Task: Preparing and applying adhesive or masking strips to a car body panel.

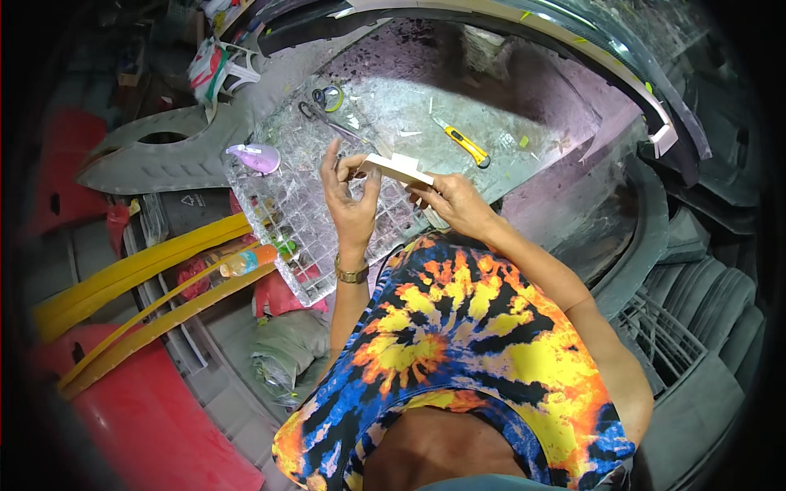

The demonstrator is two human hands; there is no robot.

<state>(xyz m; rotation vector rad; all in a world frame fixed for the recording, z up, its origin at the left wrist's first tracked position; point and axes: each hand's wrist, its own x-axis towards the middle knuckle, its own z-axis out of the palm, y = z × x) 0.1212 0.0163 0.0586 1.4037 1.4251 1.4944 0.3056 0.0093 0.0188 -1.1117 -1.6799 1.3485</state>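
Note:
A white, flat, oblong piece [401,170] with a raised smaller block on top is held up above the worktable [524,114]. My left hand [350,190] pinches its left end between thumb and forefinger, the other fingers standing up. On its right end, my right hand [452,201] closes with thumb and fingers; part of that grip is hidden. Beyond my hands lie black-handled scissors [327,119], a green tape roll [333,99] and a yellow utility knife [468,146]. Small white scraps [409,133] are scattered near them.
A purple plastic container [258,159] stands at the table's left edge. An orange-capped bottle [250,260] lies lower left, beside long yellow strips [147,258]. Long curved dark panels [573,29] arch across the far side. Red panels [155,409] and stacked grey parts [696,303] flank me.

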